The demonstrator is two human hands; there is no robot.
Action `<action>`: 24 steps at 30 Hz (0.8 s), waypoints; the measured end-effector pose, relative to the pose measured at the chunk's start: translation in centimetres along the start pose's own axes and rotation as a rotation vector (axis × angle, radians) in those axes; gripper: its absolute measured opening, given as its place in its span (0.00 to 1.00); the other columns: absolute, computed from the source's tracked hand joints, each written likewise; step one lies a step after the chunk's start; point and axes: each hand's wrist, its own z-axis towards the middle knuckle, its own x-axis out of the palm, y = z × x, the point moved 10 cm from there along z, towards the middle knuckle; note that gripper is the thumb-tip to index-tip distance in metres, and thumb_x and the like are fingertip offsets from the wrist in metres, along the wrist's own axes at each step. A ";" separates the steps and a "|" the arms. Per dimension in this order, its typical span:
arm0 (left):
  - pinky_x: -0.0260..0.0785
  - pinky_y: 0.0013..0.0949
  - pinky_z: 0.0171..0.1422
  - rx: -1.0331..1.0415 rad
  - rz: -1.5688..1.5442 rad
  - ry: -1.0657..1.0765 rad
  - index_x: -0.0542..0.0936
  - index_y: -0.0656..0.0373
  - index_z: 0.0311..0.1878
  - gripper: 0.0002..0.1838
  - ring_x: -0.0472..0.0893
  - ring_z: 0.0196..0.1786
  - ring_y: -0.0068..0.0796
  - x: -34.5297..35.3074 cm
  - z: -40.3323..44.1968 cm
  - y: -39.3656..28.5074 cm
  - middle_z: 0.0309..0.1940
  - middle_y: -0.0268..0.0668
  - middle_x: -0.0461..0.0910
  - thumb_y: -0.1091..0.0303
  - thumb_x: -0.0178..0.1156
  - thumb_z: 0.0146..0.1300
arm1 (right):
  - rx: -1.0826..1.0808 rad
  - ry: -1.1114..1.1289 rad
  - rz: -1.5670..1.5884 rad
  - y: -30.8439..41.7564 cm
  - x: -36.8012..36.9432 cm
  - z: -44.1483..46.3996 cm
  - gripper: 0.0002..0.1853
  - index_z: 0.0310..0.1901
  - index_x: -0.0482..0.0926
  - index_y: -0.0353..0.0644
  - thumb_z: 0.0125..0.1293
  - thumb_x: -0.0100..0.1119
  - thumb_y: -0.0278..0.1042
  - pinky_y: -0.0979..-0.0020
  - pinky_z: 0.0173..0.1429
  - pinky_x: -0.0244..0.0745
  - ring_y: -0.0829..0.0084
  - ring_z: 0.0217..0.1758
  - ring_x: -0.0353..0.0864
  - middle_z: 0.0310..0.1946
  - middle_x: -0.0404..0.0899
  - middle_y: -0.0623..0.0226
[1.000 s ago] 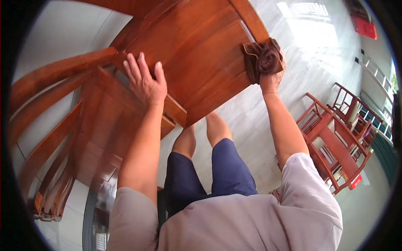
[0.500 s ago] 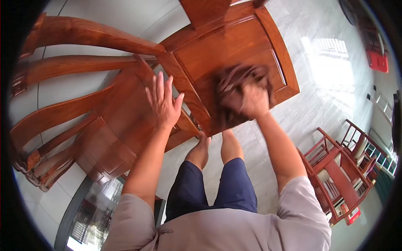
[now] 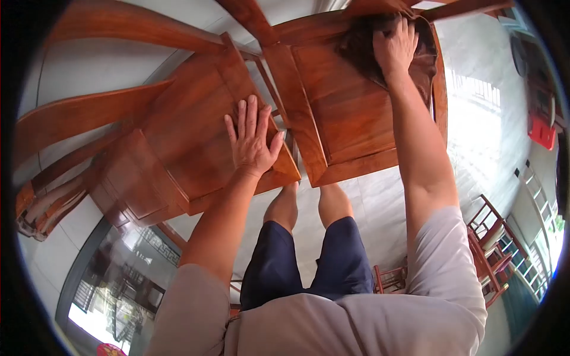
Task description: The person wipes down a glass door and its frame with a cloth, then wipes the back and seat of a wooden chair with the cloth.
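Two reddish-brown wooden chairs stand side by side in front of me. On the right one, the panelled chair seat [image 3: 350, 113] carries a crumpled dark brown cloth [image 3: 424, 56] near its far edge. My right hand [image 3: 396, 47] presses down on that cloth, fingers bent over it, with the arm stretched far forward. My left hand [image 3: 254, 136] is spread, palm down, over the right part of the left chair's seat [image 3: 172, 136]; it holds nothing. Whether its palm bears on the wood I cannot tell.
Curved wooden chair back slats [image 3: 95, 110] reach in from the left. A glass panel with a dark frame [image 3: 119, 285] is at lower left. More wooden chairs [image 3: 490, 255] stand at right, and a red object [image 3: 541, 132] lies farther up. The pale tiled floor [image 3: 475, 130] reflects light.
My right hand has moved with the cloth from the near part of the right seat to its far edge. My left hand has shifted slightly right and lower. The view has turned.
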 end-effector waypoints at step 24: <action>0.44 0.65 0.89 -0.018 -0.211 -0.218 0.69 0.62 0.77 0.31 0.61 0.85 0.50 -0.5 -0.6 1.5 0.84 0.46 0.62 0.52 0.49 0.80 | -0.757 0.631 0.374 24.2 -3.0 -14.1 0.27 0.57 0.85 0.45 0.52 0.73 0.39 0.44 0.85 0.57 0.54 0.75 0.69 0.63 0.78 0.63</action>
